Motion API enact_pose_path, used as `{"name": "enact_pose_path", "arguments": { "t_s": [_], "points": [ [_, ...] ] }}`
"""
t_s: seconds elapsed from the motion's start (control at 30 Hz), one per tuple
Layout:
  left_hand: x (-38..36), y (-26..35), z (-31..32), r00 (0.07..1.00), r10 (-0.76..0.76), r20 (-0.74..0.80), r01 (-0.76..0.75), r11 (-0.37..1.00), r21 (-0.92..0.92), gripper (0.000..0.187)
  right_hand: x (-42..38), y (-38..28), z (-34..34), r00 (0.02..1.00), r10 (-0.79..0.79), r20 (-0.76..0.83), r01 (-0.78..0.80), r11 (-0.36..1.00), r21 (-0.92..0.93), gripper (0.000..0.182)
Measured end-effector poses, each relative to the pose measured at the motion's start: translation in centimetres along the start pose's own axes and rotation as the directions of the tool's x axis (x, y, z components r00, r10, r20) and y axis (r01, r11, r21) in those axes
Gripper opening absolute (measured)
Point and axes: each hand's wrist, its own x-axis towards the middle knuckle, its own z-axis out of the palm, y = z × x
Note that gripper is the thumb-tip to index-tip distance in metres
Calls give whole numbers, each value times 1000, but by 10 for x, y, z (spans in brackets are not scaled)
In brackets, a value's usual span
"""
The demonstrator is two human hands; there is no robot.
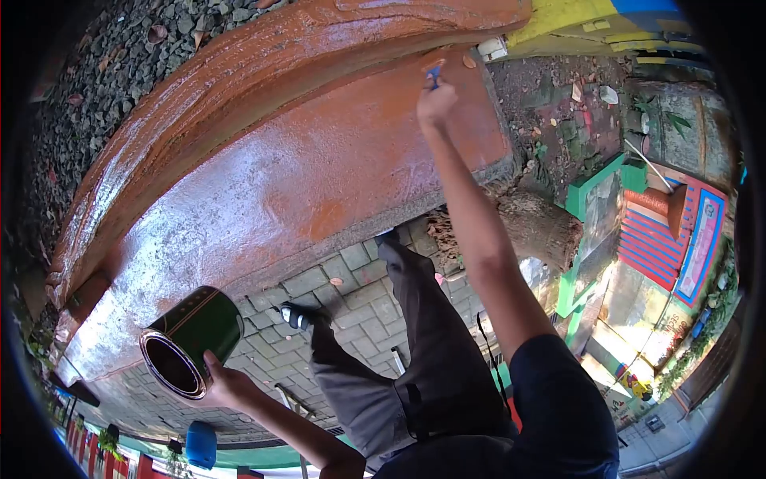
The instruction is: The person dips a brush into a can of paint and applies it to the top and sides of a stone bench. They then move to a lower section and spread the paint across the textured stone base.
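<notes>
My left hand [223, 388] is closed around the rim and side of a dark green paint can [209, 323]. The can is tilted, its open mouth facing me, and its inside looks dark. Far out in front, my right hand [437, 104] grips a small blue paintbrush [433, 73]; the fist hides part of it. The brush is at the far right end of a reddish-orange painted slab [335, 164], close to its raised curved edge [215, 76]. The slab is glossy, looking wet, with brighter orange patches.
Grey gravel [120, 72] lies beyond the curved edge. Paving blocks [351, 291] run under my feet. On the right are a tree stump [535, 227], bare soil with leaves [558, 112] and a green frame [576, 231]. A blue barrel [201, 445] stands at lower left.
</notes>
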Motion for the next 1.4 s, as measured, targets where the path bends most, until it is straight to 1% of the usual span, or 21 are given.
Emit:
{"name": "enact_pose_path", "arguments": {
  "t_s": [0.07,0.1,0.13,0.17,0.23,0.3,0.37,0.4,0.5,0.53,0.6,0.63,0.7,0.8,0.83,0.9,1.0,1.07,1.13,1.2,1.4],
  "points": [
    [1,6,-10,996,91,25,-91,996,7,71,-49,-42,17,991,125,55,-127,991,32,18],
    [0,9,-16,1000,1,15,0,997,-76,82,-71,-50,19,989,135,54,-138,989,47,18],
    [5,-4,-29,997,79,22,-76,991,-108,84,-91,-57,19,988,87,127,-102,988,117,18],
    [6,-13,-42,996,80,30,-75,987,-143,86,-109,-65,16,981,29,191,-66,979,191,18],
    [14,-31,-71,993,101,66,-82,965,-248,92,-135,-80,-28,875,-146,462,105,988,113,20],
    [24,-53,-112,969,208,131,-171,954,-247,96,-167,-81,-71,827,-258,499,148,957,250,21],
    [38,-59,-159,924,326,198,-270,926,-266,104,-196,-87,-129,738,-187,648,-1,960,278,21],
    [47,-63,-180,896,390,214,-328,904,-273,108,-214,-91,-160,731,-179,659,-34,954,297,21],
    [66,-50,-249,882,363,299,-258,905,-338,107,-273,-122,-261,730,-68,680,-218,920,326,22],
    [71,-46,-275,880,377,288,-268,896,-353,107,-296,-130,-293,741,-80,667,-208,917,341,22],
    [81,-36,-323,831,405,381,-255,886,-386,108,-327,-153,-350,821,-142,552,-82,929,360,25],
    [84,-29,-347,824,380,421,-219,898,-383,109,-344,-167,-380,823,-158,546,-69,926,372,25],
    [89,-24,-385,804,457,381,-289,860,-421,106,-379,-194,-439,871,97,482,-291,892,346,38],
    [89,-9,-438,801,500,330,-335,831,-445,104,-423,-212,-507,917,79,392,-244,888,391,49],
    [86,-7,-455,822,473,318,-302,834,-461,104,-435,-212,-526,907,84,413,-272,864,423,44],
    [76,-7,-485,857,439,271,-271,830,-488,104,-454,-204,-554,905,72,420,-273,855,442,43],
    [63,-9,-530,868,460,187,-314,800,-512,103,-476,-194,-590,885,28,464,-262,855,448,39],
    [53,-12,-556,888,427,171,-263,777,-571,102,-490,-187,-610,889,27,456,-274,830,486,38],
    [48,-19,-582,869,472,149,-309,752,-582,101,-506,-191,-633,871,28,490,-283,845,454,37],
    [45,-31,-611,856,493,154,-363,786,-500,100,-527,-198,-653,867,14,497,-262,862,433,35],
    [53,-71,-682,898,438,36,-362,784,-503,97,-578,-209,-656,841,-96,533,-221,839,498,28]
  ]
}}
